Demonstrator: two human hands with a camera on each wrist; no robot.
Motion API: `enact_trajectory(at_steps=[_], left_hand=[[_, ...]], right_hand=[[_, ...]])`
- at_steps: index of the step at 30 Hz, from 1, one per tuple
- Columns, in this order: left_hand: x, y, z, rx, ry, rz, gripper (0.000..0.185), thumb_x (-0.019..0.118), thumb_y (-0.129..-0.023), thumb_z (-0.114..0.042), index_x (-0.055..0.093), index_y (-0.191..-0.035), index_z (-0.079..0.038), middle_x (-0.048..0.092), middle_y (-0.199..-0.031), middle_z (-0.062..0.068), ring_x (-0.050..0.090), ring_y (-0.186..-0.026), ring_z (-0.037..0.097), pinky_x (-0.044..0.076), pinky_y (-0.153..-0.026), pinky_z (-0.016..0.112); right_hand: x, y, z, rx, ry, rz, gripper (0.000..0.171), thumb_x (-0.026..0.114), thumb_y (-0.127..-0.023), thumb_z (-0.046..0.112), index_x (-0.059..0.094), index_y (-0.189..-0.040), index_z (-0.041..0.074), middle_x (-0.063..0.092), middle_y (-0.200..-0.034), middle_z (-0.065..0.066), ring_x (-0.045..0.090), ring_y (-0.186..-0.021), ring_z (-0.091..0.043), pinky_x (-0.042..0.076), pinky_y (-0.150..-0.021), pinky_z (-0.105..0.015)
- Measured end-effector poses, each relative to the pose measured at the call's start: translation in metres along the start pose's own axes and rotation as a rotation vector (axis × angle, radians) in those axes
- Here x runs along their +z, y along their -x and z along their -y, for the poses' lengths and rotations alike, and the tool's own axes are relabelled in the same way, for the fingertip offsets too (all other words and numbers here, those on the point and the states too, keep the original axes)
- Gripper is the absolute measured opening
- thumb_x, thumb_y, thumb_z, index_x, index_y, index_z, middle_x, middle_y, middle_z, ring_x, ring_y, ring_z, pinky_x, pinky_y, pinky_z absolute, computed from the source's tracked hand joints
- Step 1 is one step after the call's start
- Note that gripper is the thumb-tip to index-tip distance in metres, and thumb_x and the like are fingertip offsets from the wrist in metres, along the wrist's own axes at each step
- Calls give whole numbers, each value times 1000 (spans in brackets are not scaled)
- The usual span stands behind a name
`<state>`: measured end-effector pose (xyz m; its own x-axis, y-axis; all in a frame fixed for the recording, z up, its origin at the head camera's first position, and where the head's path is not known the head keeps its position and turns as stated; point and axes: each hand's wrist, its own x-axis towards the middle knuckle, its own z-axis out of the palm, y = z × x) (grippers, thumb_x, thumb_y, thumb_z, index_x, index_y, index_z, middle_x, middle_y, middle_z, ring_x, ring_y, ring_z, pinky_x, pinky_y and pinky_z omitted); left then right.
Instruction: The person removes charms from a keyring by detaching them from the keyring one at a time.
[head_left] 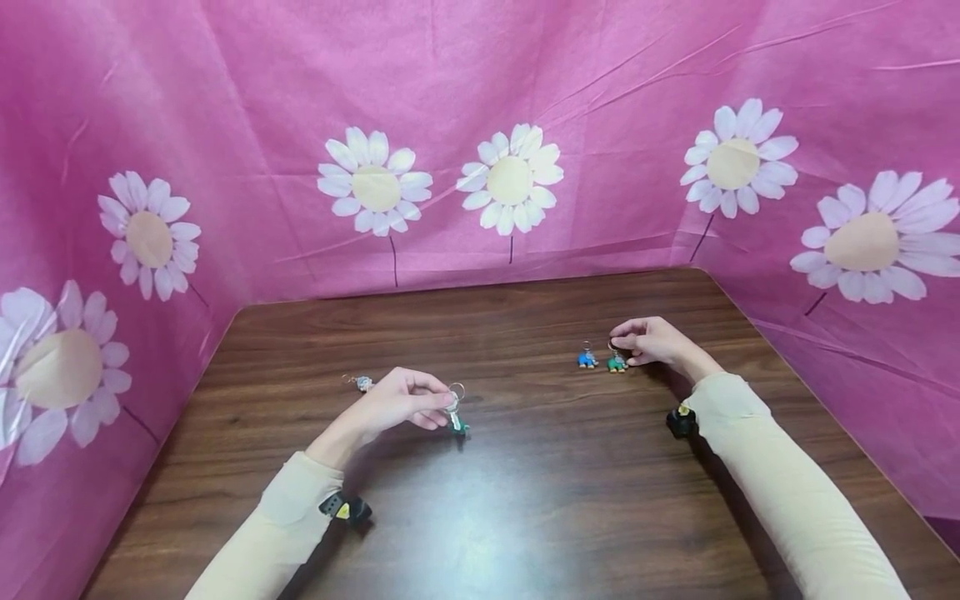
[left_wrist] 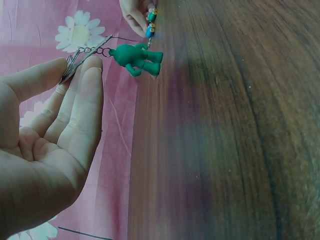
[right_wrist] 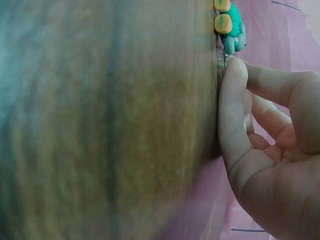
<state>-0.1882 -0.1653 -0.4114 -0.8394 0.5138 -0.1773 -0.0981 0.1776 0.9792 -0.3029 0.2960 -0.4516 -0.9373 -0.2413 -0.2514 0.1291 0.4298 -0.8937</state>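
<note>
My left hand (head_left: 401, 398) pinches a metal key on a ring between thumb and fingers. From it a green figure keychain (left_wrist: 137, 59) dangles on a short chain, above the table. At the back right, my right hand (head_left: 652, 342) has thumb and fingertips at the ring of a green elephant keychain (head_left: 617, 364) and pinches it; the elephant's yellow feet show in the right wrist view. Just left of that stands a blue elephant keychain (head_left: 587, 360), apart from the hand. A pale blue-grey keychain (head_left: 363, 383) lies behind my left hand, partly hidden by it.
The brown wooden table (head_left: 525, 500) has a bright glare patch near its middle. Pink cloth (head_left: 600, 67) with white daisies rises behind it and along both sides. A black camera on a strap (head_left: 347, 507) sits on the left wrist, another (head_left: 681, 421) on the right.
</note>
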Motion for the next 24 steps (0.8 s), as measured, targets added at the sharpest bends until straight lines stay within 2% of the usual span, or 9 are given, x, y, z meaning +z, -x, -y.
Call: enact_trajectory(at_steps=[6, 13, 16, 19, 22, 24], left_hand=[[1, 3, -1, -7, -9, -3, 26, 72, -95, -15, 70, -110, 6, 75, -95, 14, 73, -87, 36, 60, -82, 52], [1, 3, 1, -7, -6, -3, 25, 72, -95, -14, 71, -110, 6, 75, -94, 13, 73, -85, 33, 61, -80, 49], [2, 3, 1, -3, -2, -8, 26, 73, -95, -15, 71, -109, 6, 75, -93, 13, 73, -83, 32, 62, -79, 47], [4, 3, -1, 21, -42, -9, 26, 74, -94, -16, 72, -109, 5, 75, -93, 14, 73, -83, 34, 62, -78, 46], [8, 5, -4, 49, -100, -3, 26, 73, -95, -18, 72, -110, 4, 75, -94, 15, 73, -85, 35, 61, -79, 48], [11, 7, -7, 65, -130, 4, 25, 72, -96, -17, 71, -110, 4, 74, -94, 15, 73, -85, 35, 61, -79, 48]], right_hand=[[2, -1, 1, 16, 15, -1, 43, 66, -99, 11, 53, -130, -16, 56, -84, 0, 59, -66, -6, 59, -61, -21], [1, -2, 4, 41, 6, 5, 44, 65, -100, 12, 52, -131, -17, 64, -89, 0, 61, -66, -7, 58, -60, -22], [1, -3, 6, 42, 26, -9, 41, 63, -101, 13, 53, -129, -16, 63, -88, -2, 59, -65, -8, 59, -60, -23], [3, 0, 13, -32, 124, -67, 35, 64, -101, 14, 59, -123, -12, 63, -88, -6, 60, -65, -10, 59, -59, -26], [17, 10, 30, -144, 230, -110, 31, 67, -100, 18, 66, -118, -6, 66, -90, -13, 63, -66, -18, 60, -58, -31], [34, 19, 47, -214, 259, -72, 31, 68, -100, 23, 68, -117, -3, 67, -91, -19, 65, -68, -26, 61, -58, -37]])
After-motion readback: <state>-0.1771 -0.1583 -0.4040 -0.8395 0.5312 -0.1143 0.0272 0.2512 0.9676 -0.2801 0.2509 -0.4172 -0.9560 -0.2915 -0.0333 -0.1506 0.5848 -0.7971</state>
